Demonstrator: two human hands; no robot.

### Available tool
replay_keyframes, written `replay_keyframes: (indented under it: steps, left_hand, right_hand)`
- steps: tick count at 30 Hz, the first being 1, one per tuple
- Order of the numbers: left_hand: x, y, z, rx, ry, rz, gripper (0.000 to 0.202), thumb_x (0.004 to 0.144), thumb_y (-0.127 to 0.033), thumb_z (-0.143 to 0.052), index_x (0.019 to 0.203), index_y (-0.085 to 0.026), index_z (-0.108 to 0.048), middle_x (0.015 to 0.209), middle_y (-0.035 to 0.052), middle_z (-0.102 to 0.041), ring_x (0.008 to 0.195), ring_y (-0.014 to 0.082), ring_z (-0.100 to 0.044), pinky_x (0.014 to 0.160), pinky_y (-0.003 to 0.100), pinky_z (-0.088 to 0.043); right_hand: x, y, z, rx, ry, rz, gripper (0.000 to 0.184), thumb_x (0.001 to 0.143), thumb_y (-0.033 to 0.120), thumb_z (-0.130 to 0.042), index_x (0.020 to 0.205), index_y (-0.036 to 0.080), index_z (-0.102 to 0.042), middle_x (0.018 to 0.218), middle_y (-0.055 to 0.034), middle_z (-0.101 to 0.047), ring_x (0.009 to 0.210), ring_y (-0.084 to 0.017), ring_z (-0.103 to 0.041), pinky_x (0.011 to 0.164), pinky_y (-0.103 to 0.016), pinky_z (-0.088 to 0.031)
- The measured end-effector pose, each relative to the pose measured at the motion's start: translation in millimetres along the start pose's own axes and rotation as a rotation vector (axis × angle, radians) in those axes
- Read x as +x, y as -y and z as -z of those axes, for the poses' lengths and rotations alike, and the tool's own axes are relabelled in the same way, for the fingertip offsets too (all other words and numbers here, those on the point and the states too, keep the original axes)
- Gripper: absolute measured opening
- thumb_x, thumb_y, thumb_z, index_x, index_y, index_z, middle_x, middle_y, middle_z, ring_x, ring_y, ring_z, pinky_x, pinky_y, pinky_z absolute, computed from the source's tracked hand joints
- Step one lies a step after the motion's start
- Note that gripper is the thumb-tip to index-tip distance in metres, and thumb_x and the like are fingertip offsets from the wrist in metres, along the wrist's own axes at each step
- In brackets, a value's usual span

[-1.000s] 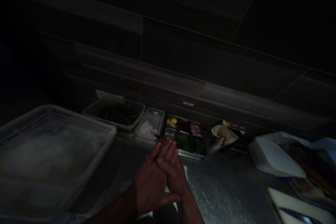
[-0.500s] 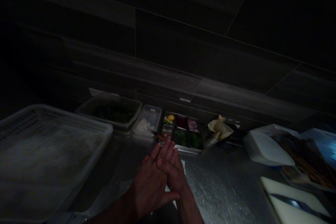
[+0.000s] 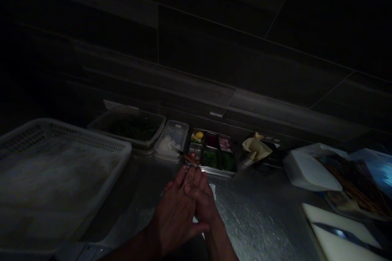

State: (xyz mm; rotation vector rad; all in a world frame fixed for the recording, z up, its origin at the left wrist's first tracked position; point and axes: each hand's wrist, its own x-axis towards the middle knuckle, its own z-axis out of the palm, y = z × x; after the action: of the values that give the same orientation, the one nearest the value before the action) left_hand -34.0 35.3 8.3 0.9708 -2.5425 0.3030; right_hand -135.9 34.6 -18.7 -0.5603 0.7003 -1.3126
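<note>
My left hand (image 3: 175, 216) and my right hand (image 3: 206, 203) are clasped palm to palm above the steel counter. The right thumb lies across the left fingers, and the fingers are pressed together. Whatever is between the palms, if anything, is hidden. Just beyond my fingertips, a utensil with a wooden handle (image 3: 190, 159) rests across a clear tub (image 3: 183, 130) of white food and a sectioned metal tray (image 3: 220, 172). The tray holds greens (image 3: 211, 158), a yellow item (image 3: 199, 135) and chopped pink pieces (image 3: 224, 143). Something white (image 3: 213, 189) shows under my hands.
At left stands a large white perforated basket (image 3: 127, 149), with a lidded tub of greens (image 3: 131, 128) behind it. To the right are a paper-lined cup (image 3: 256, 149), a white container (image 3: 314, 171) and a knife (image 3: 339, 232) on a cutting board (image 3: 324, 216). A dark tiled wall rises behind.
The fingertips have drawn slightly back and bent a little more, so more of the wooden handle shows. My view has shifted slightly. The hands stay clasped.
</note>
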Motion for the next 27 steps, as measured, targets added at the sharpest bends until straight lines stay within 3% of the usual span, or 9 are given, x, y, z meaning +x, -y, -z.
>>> replay_keyframes:
  steps: [3,6,10,14,17,20,23,25,27]
  left_hand:
    - [-2,-1,-0.9,-0.002,0.055,0.005,0.092,0.084,-0.074,-0.03,0.143,-0.004,-0.033,0.143,0.0174,-0.039,0.136,0.0326,-0.026,0.116,0.043,0.008]
    - [-1,2,0.7,0.001,0.038,-0.013,0.093,0.084,-0.075,-0.031,0.143,-0.004,-0.033,0.141,0.017,-0.041,0.135,0.0316,-0.028,0.117,0.043,0.007]
    - [1,13,6.5,0.037,-0.001,-0.085,0.092,0.074,-0.077,-0.05,0.137,-0.009,-0.046,0.137,0.0128,-0.046,0.131,0.0287,-0.03,0.117,0.045,0.006]
    - [-2,25,10.6,0.14,0.047,-0.153,0.089,0.068,-0.07,-0.064,0.134,-0.012,-0.05,0.143,0.0123,-0.039,0.137,0.0311,-0.016,0.117,0.049,0.006]
    - [-1,27,12.0,0.218,0.082,-0.174,0.087,0.068,-0.064,-0.067,0.136,-0.013,-0.049,0.145,0.0121,-0.035,0.139,0.0335,-0.008,0.117,0.05,0.008]
    - [3,25,11.7,0.316,0.084,-0.175,0.064,0.078,-0.047,-0.062,0.132,-0.015,-0.053,0.142,0.0105,-0.037,0.137,0.0349,-0.013,0.117,0.052,0.006]
    - [4,23,8.2,0.383,0.064,-0.197,0.052,0.08,-0.031,-0.054,0.13,-0.017,-0.056,0.136,0.0075,-0.044,0.135,0.0322,-0.022,0.117,0.05,-0.01]
    - [3,22,4.5,0.382,0.046,-0.233,0.05,0.077,-0.031,-0.055,0.125,-0.019,-0.061,0.131,0.005,-0.049,0.136,0.0299,-0.024,0.115,0.046,-0.021]
    - [1,22,1.0,0.32,0.035,-0.236,0.046,0.073,-0.03,-0.059,0.117,-0.02,-0.066,0.126,0.0038,-0.055,0.137,0.0265,-0.024,0.116,0.043,-0.024]
  right_hand:
    - [-2,3,-8,0.078,0.01,-0.04,0.045,0.056,0.025,-0.08,0.087,0.015,-0.05,0.095,-0.0037,-0.062,0.1,-0.024,-0.061,0.103,-0.049,-0.041]
    - [-3,4,-15,0.105,0.086,-0.011,0.038,0.061,0.026,-0.078,0.086,0.015,-0.051,0.092,-0.0052,-0.064,0.097,-0.026,-0.063,0.102,-0.051,-0.041]
    - [-1,11,-3,0.032,0.139,0.034,0.033,0.072,0.03,-0.074,0.097,0.016,-0.057,0.103,-0.0057,-0.063,0.098,-0.02,-0.062,0.097,-0.041,-0.045]
    - [-4,29,12,-0.303,0.018,0.124,0.044,0.076,0.04,-0.071,0.11,0.016,-0.057,0.11,-0.008,-0.059,0.103,-0.016,-0.057,0.09,-0.03,-0.046]
    - [-12,41,7,-0.607,-0.075,0.277,0.046,0.078,0.037,-0.069,0.117,0.019,-0.051,0.115,-0.0074,-0.056,0.104,-0.016,-0.055,0.093,-0.032,-0.045]
    - [-21,44,-5,-0.902,-0.149,0.51,0.034,0.081,0.028,-0.065,0.112,0.021,-0.053,0.121,-0.0059,-0.051,0.114,-0.018,-0.049,0.1,-0.037,-0.042]
    - [-28,45,-14,-1.11,-0.199,0.692,0.025,0.082,0.022,-0.063,0.105,0.024,-0.056,0.126,-0.0024,-0.045,0.121,-0.016,-0.044,0.102,-0.034,-0.04]
    - [-31,45,-16,-1.193,-0.181,0.735,0.021,0.083,0.021,-0.061,0.103,0.025,-0.056,0.123,-0.0009,-0.046,0.118,-0.014,-0.046,0.099,-0.032,-0.042]
    - [-32,46,-17,-1.235,-0.15,0.777,0.021,0.084,0.018,-0.058,0.103,0.026,-0.055,0.121,-0.0011,-0.046,0.115,-0.012,-0.047,0.096,-0.031,-0.044]
